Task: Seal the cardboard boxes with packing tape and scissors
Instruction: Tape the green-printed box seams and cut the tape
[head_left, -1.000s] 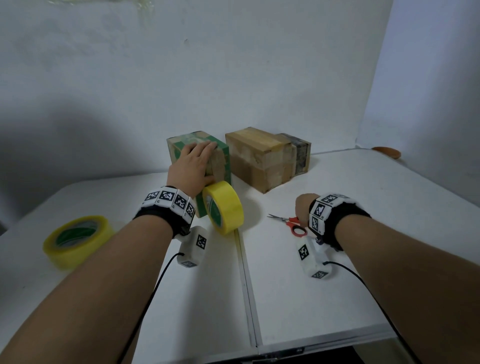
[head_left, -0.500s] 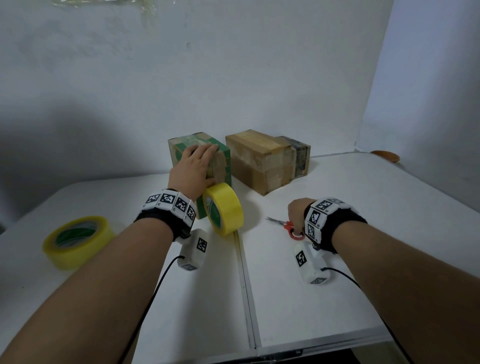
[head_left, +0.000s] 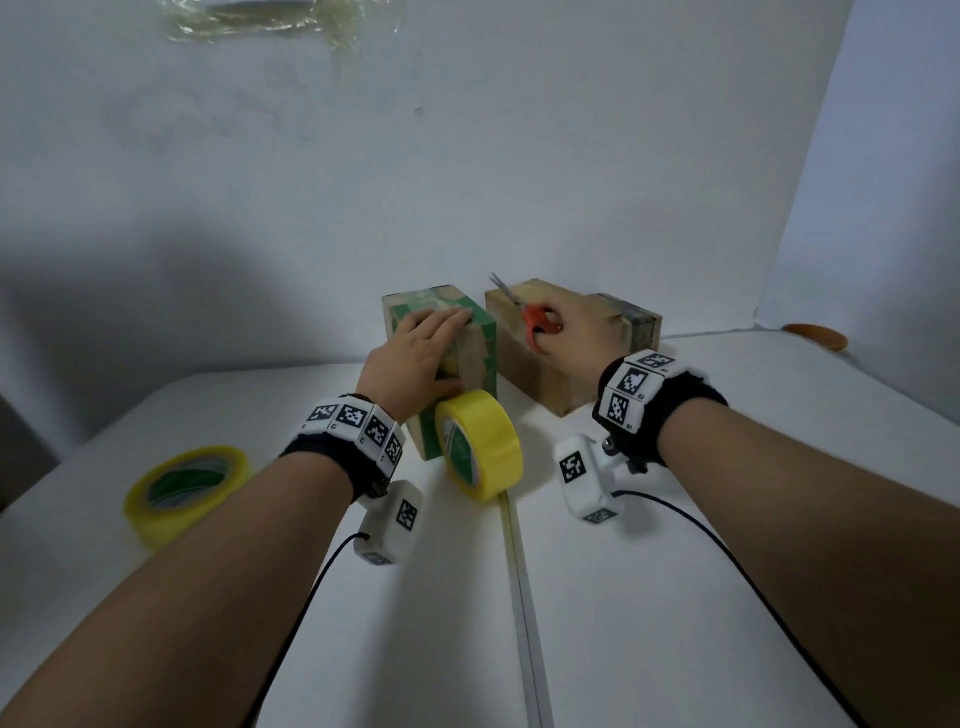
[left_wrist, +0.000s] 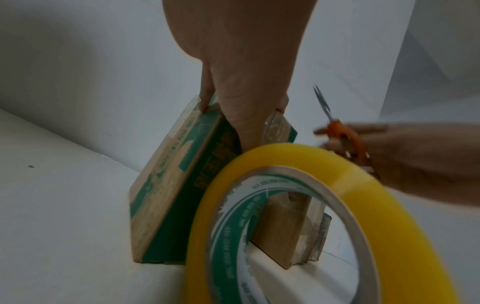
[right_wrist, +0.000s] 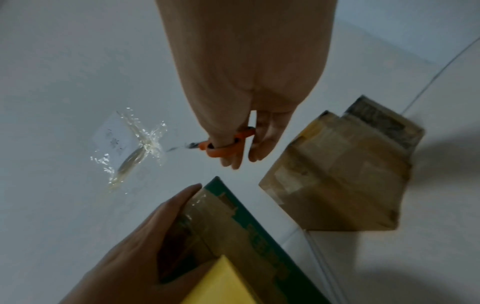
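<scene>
A green-printed cardboard box (head_left: 467, 358) stands at the back of the white table (head_left: 675, 597). My left hand (head_left: 415, 353) lies flat on its top, thumb down its near face. A yellow tape roll (head_left: 480, 444) stands on edge against that box. My right hand (head_left: 566, 332) grips orange-handled scissors (head_left: 535, 317) in the air in front of the brown box (head_left: 540, 384), blades pointing up and left. The left wrist view shows the green box (left_wrist: 166, 185), the tape roll (left_wrist: 311, 164) and the scissors (left_wrist: 342, 133). In the right wrist view the scissors (right_wrist: 223, 148) hang above both boxes.
A second yellow tape roll (head_left: 187, 486) lies flat at the table's left. A brown dish-like object (head_left: 815, 336) sits at the far right corner. Crumpled clear tape (head_left: 270, 21) sticks to the wall. A seam (head_left: 519, 571) runs down the table's middle.
My right hand has lifted the scissors off the table and carried them up and forward to the brown box. The left hand has stayed on the green box.
</scene>
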